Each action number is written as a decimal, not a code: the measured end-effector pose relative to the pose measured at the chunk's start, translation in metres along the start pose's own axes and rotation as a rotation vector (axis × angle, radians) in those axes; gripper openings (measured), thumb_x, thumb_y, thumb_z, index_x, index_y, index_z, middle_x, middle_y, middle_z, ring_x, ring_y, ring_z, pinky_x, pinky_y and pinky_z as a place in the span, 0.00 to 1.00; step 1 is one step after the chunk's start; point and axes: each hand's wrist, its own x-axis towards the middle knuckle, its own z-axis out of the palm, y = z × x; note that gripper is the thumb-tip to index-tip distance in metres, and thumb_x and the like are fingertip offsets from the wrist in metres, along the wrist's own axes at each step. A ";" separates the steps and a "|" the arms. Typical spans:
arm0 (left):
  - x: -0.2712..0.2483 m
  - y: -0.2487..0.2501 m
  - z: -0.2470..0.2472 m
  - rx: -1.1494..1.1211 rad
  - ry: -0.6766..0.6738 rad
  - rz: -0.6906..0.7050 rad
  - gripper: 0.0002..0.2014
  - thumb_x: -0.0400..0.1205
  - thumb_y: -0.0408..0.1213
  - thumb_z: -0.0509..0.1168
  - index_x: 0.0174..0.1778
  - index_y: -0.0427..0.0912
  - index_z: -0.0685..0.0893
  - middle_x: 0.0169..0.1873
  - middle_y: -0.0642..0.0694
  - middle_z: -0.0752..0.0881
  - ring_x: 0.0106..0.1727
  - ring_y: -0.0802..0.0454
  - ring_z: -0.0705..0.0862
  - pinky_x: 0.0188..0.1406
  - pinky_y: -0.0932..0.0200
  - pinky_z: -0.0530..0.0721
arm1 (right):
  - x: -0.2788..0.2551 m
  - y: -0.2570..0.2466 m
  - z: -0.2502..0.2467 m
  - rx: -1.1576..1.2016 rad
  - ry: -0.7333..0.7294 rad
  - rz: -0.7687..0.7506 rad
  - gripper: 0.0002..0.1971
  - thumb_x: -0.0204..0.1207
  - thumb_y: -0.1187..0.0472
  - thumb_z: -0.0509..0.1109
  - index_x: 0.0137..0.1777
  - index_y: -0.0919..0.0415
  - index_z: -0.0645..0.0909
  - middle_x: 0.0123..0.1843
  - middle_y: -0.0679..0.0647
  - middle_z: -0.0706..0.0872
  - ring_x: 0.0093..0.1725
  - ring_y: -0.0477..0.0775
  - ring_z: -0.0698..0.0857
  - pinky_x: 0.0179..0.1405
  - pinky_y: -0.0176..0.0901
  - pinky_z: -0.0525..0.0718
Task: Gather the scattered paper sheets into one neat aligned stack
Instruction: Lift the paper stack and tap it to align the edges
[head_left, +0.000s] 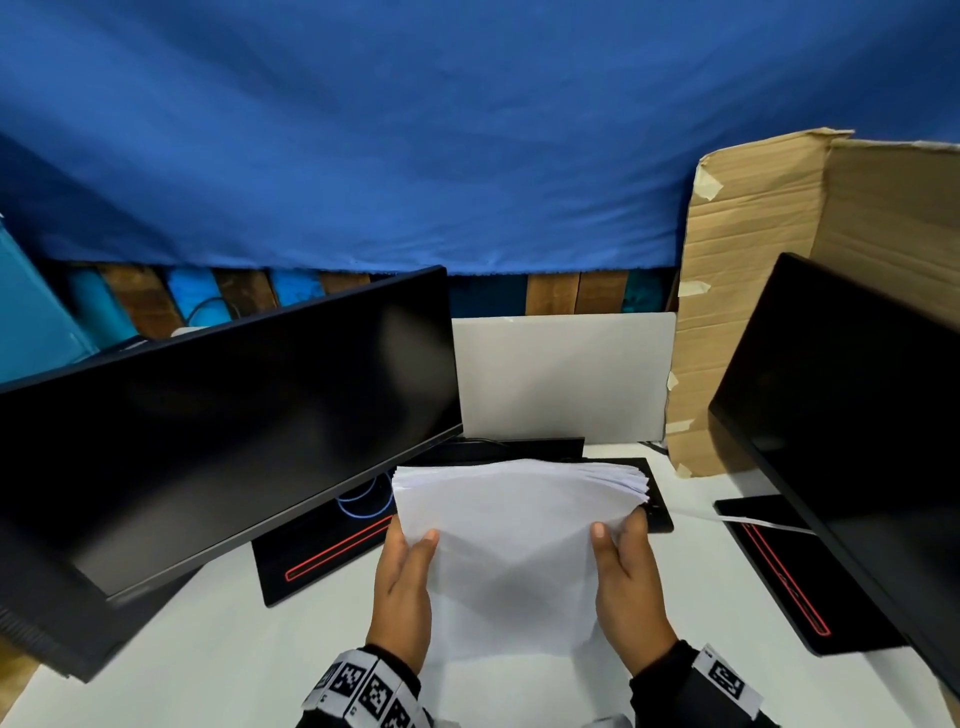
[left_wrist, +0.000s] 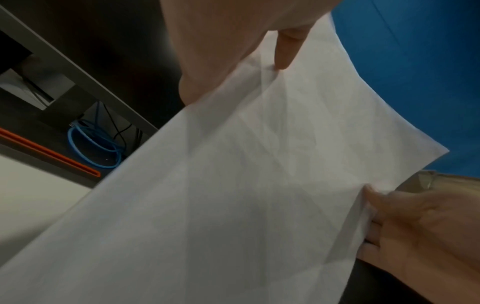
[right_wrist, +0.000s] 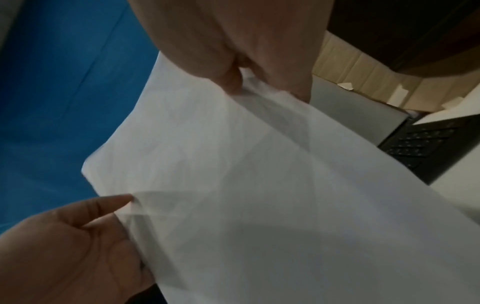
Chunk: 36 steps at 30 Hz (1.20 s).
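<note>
A stack of white paper sheets (head_left: 514, 525) stands tilted up off the white desk (head_left: 208, 649), held between both hands. My left hand (head_left: 405, 582) grips its left edge, thumb on the front face. My right hand (head_left: 623, 577) grips the right edge the same way, fingers behind. The sheets fan out unevenly at the top right corner (head_left: 636, 480). In the left wrist view the paper (left_wrist: 233, 185) fills the middle, with my left thumb (left_wrist: 285, 51) pressing on it. In the right wrist view the paper (right_wrist: 259, 185) runs from my right hand (right_wrist: 233, 61) down to my left hand (right_wrist: 78, 246).
A dark monitor (head_left: 218, 426) stands at the left and another (head_left: 857, 426) at the right, each on a black base with a red line. Behind the paper lie a black keyboard (head_left: 660, 514), a white panel (head_left: 561, 379) and cardboard (head_left: 753, 312). A blue cable (left_wrist: 96, 148) coils under the left monitor.
</note>
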 end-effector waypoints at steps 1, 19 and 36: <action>0.001 0.002 0.001 -0.006 -0.003 0.007 0.15 0.83 0.31 0.56 0.64 0.47 0.79 0.48 0.53 0.91 0.50 0.55 0.88 0.37 0.68 0.85 | -0.001 -0.003 0.001 -0.031 0.026 -0.014 0.14 0.84 0.65 0.57 0.45 0.42 0.68 0.42 0.62 0.80 0.44 0.50 0.79 0.50 0.45 0.78; 0.002 0.018 -0.002 -0.012 0.031 0.141 0.17 0.82 0.27 0.57 0.64 0.47 0.77 0.52 0.50 0.88 0.53 0.57 0.87 0.47 0.69 0.86 | -0.008 -0.039 0.005 0.085 0.042 -0.196 0.13 0.83 0.61 0.56 0.61 0.41 0.68 0.57 0.33 0.81 0.62 0.45 0.81 0.66 0.47 0.78; -0.003 0.007 -0.006 -0.003 0.022 0.098 0.17 0.83 0.27 0.55 0.63 0.48 0.78 0.52 0.50 0.89 0.49 0.62 0.88 0.43 0.72 0.85 | -0.002 -0.056 -0.004 0.239 0.131 -0.104 0.11 0.83 0.69 0.59 0.41 0.68 0.81 0.34 0.46 0.87 0.35 0.40 0.82 0.37 0.25 0.81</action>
